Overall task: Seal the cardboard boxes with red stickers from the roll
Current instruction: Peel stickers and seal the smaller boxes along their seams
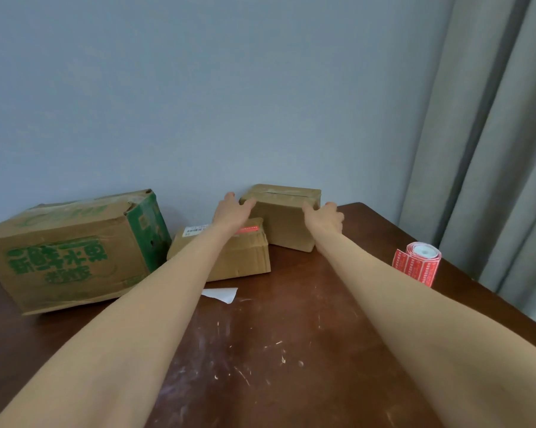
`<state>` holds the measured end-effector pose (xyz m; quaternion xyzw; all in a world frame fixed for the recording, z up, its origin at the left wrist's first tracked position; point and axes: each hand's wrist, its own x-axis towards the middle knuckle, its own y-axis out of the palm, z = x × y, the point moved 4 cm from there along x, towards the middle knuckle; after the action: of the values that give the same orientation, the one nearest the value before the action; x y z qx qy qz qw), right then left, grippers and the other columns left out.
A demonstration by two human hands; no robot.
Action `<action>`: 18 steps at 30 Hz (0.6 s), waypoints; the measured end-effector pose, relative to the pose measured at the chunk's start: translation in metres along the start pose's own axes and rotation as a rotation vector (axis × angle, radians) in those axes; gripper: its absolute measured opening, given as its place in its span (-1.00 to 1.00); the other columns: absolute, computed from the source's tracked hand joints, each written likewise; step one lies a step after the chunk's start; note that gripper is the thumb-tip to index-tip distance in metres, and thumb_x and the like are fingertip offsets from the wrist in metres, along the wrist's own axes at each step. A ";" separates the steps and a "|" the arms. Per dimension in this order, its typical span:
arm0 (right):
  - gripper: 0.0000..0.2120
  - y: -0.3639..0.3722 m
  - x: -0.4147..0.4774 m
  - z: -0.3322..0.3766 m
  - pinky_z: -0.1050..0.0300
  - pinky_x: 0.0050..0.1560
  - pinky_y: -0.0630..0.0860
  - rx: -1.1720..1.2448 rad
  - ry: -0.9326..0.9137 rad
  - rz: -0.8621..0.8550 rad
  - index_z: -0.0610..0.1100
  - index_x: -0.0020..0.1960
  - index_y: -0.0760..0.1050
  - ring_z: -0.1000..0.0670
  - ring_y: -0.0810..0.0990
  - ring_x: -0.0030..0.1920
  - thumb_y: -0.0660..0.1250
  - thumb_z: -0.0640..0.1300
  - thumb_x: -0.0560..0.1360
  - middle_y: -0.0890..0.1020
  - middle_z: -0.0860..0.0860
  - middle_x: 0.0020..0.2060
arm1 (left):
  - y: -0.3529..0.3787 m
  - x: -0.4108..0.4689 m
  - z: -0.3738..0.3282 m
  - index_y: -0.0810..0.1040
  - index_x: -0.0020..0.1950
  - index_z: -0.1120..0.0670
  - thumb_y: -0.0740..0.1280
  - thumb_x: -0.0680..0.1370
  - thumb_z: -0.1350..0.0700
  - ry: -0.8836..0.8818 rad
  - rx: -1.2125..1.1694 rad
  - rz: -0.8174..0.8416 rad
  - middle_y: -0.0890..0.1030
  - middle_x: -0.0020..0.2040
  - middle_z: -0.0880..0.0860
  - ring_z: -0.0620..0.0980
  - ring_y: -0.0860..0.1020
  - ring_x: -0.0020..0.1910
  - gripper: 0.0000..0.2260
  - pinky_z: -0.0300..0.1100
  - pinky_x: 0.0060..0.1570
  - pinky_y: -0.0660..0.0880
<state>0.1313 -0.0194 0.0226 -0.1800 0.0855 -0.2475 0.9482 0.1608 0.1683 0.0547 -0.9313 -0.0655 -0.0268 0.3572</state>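
A small plain cardboard box (286, 222) stands at the back of the dark wooden table (291, 335), against the wall. My left hand (231, 211) touches its left top corner with spread fingers. My right hand (325, 216) is at its right side, fingers curled round the right edge. In front and to the left lies a flat cardboard box (239, 257) with a red sticker (248, 230) on its top, partly hidden by my left wrist. A large box with green print (72, 251) stands at the left. The roll of red stickers (417, 262) stands at the right.
A white scrap of backing paper (222, 294) lies on the table in front of the flat box. The grey wall is right behind the boxes. Grey curtains (491, 149) hang at the right, beyond the table's right edge.
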 end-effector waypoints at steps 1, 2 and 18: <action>-0.38 0.001 0.005 -0.001 -0.16 0.28 0.41 0.026 0.016 0.032 -0.20 0.50 0.14 -0.24 0.37 0.33 0.15 0.13 0.58 0.26 -0.21 0.41 | 0.004 0.006 -0.004 0.05 0.55 0.14 0.17 0.61 -0.10 -0.011 -0.024 0.013 0.22 0.52 0.14 0.16 0.27 0.45 -0.39 -0.01 0.34 0.28; -0.36 0.002 0.009 -0.002 -0.15 0.28 0.42 0.049 0.024 0.058 -0.20 0.51 0.13 -0.23 0.38 0.32 0.13 0.15 0.58 0.26 -0.20 0.41 | 0.008 0.012 -0.006 0.03 0.56 0.14 0.16 0.61 -0.15 -0.027 -0.046 0.025 0.21 0.52 0.14 0.18 0.26 0.45 -0.36 0.01 0.36 0.27; -0.57 -0.046 0.044 -0.008 0.02 0.05 0.44 0.113 -0.064 -0.081 -0.20 0.35 0.38 -0.12 0.50 0.08 0.03 0.03 0.64 0.52 -0.13 0.21 | 0.039 0.016 -0.046 0.38 0.40 0.16 0.21 0.48 -0.25 -0.118 -0.405 0.096 0.46 0.35 0.06 0.09 0.43 0.32 -0.36 0.01 0.34 0.36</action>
<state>0.1466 -0.0812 0.0299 -0.1372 0.0338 -0.2842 0.9483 0.1824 0.1103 0.0642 -0.9861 -0.0353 0.0324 0.1594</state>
